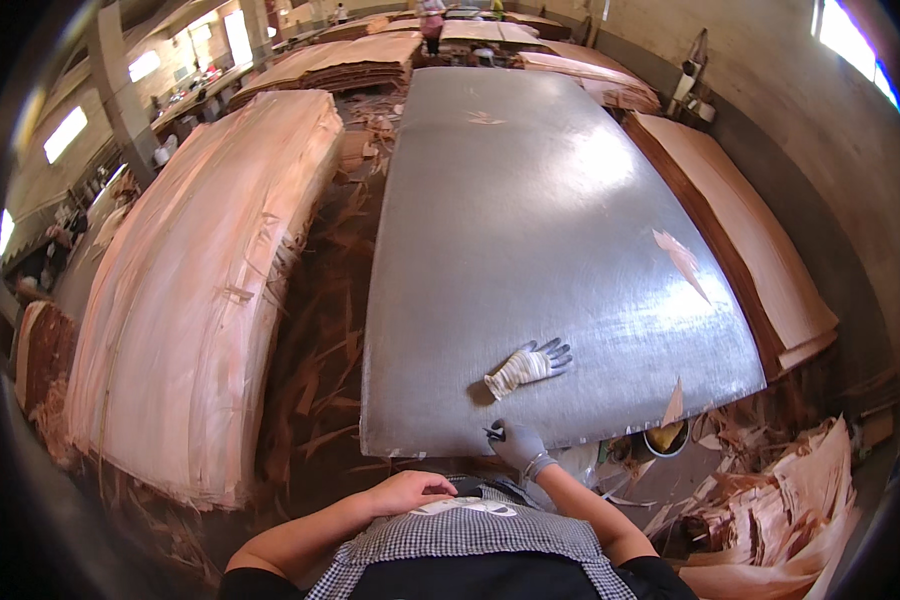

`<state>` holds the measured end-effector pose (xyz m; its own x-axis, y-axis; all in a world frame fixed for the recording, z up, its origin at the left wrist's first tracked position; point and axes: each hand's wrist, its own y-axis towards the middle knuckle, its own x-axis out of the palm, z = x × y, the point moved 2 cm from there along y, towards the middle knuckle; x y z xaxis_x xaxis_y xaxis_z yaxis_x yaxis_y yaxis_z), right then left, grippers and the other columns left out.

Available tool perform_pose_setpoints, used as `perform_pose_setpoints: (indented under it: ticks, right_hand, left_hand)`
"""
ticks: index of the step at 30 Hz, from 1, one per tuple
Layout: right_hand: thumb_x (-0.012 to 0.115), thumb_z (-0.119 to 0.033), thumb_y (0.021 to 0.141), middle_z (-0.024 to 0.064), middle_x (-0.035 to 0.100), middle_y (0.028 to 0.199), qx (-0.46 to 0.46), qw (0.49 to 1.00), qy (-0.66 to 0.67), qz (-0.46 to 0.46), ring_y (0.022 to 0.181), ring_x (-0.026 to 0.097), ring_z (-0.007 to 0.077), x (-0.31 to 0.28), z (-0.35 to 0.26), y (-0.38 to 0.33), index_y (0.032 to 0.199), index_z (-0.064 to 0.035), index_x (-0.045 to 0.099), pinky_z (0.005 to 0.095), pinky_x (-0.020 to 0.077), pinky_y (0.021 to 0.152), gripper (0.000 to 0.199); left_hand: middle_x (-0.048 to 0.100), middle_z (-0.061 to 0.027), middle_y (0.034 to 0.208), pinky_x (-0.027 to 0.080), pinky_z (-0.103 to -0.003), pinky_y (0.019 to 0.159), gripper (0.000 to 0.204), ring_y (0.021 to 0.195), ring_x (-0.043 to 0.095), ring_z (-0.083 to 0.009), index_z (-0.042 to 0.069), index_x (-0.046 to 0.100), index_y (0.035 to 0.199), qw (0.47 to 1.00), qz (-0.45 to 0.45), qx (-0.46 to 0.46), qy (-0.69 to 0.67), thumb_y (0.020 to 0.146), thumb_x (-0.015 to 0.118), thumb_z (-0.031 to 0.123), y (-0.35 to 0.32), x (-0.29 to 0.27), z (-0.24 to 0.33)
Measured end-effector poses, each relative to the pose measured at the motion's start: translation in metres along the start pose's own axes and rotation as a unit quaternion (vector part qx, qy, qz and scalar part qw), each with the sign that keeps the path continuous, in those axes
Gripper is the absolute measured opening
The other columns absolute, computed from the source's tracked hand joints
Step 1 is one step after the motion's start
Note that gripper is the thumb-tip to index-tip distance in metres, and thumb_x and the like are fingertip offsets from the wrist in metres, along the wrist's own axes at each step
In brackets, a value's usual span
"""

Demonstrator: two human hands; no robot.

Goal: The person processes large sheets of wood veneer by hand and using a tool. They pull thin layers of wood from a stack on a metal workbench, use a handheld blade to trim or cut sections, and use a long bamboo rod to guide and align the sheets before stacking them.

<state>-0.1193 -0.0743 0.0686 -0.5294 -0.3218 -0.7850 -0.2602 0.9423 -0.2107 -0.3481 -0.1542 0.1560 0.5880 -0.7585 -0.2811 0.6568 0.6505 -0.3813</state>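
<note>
Far left: tall stack of thin pinkish wood veneer sheets (pixel 200 290), edges ragged and drooping toward the floor, prob. piled there within reach of the bench. Between stack & bench, a strip of floor littered w/ brown veneer scraps (pixel 320 340), torn bits that look dropped where they fell. Low centre: bare left hand (pixel 410 492) rests against the person's black-and-white checked apron (pixel 470 535) at the waist, fingers curled loosely together, holding nothing I can make out; it's well apart from the bench top, just parked. Centre: big grey metal-topped work table (pixel 530 230), flat & shiny, mostly bare. On it near the front edge lies a loose grey-and-white knit work glove (pixel 526 368), fingers splayed, cuff toward the person, not worn, just set down near the gloved hand. Right hand (pixel 515 441) wears a matching grey glove and sits at the table's front edge, fingers pinched around a small dark tool (pixel 494 433), too small to tell what kind; tip points left along the edge. Right of that: two small veneer slivers on the table top (pixel 682 262), then a low pile of tan veneer sheets (pixel 750 240) alongside the table, and crumpled veneer waste (pixel 780 510) heaped on the floor at lower right.
</note>
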Motion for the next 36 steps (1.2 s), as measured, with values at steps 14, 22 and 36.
perform_pose_setpoints:
  ticks: [14,22,36]
  right_hand:
    - [0.062,-0.019,0.076,0.0193,0.061,0.090,-0.103,0.990,0.054,0.076,0.082,0.058,0.0372,0.029,-0.015,0.031,0.096,-0.0057,0.059,0.0419,0.0462,0.069,0.024]
    - [0.065,-0.026,0.079,0.0053,0.058,0.079,-0.108,0.921,0.207,-0.313,0.076,0.048,0.0081,-0.033,-0.063,-0.031,0.100,0.0009,0.057,0.0263,0.0441,0.071,0.035]
    - [0.065,-0.025,0.080,0.0142,0.062,0.104,-0.111,0.896,0.247,-0.351,0.090,0.056,0.0181,-0.026,-0.062,-0.060,0.113,0.0051,0.053,0.0297,0.0425,0.083,0.046]
  left_hand:
    - [0.065,-0.0100,0.097,0.044,-0.030,0.081,0.033,0.089,0.060,-0.0188,0.006,0.064,0.103,0.995,-0.001,-0.095,-0.008,0.083,0.056,0.032,-0.018,-0.007,0.001]
    - [0.065,-0.0036,0.088,0.045,-0.023,0.073,0.030,0.078,0.057,-0.0090,0.004,0.064,0.102,0.974,-0.044,-0.186,-0.119,0.083,0.058,0.027,-0.026,-0.010,-0.023]
    - [0.065,-0.0038,0.091,0.044,-0.024,0.077,0.031,0.082,0.056,-0.0092,0.003,0.064,0.100,0.986,-0.031,-0.132,-0.100,0.084,0.057,0.029,-0.012,-0.006,-0.031]
